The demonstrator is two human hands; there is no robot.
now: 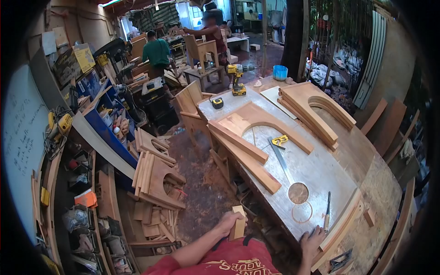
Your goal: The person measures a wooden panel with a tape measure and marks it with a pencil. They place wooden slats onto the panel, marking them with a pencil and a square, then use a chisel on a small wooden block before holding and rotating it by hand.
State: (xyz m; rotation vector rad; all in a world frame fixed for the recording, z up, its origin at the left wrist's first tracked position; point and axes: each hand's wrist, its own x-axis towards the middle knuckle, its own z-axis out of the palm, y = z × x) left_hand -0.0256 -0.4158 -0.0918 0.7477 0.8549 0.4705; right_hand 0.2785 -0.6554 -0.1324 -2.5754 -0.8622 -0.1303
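Note:
My left hand [227, 224] is wrapped around a small pale wooden block [238, 223], held upright in front of my red shirt. On the near edge of the metal-topped bench [256, 187], my right hand [313, 240] lies with its fingers apart, holding nothing. Just beyond those fingers is a slim chisel-like tool [327, 213] with a pale handle. A curved wooden strip [341, 220] runs along the bench to the right of this hand. Farther up the bench, a combination square [279, 153] with a yellow head lies beside a U-shaped wooden panel [256, 118].
A yellow cordless drill [236, 80], a tape measure [217, 102] and a blue tub [280, 72] stand at the far end. Stacked arched panels [316, 110] lie to the right. Cut wooden parts [158, 178] are piled on the left. Two people work in the background.

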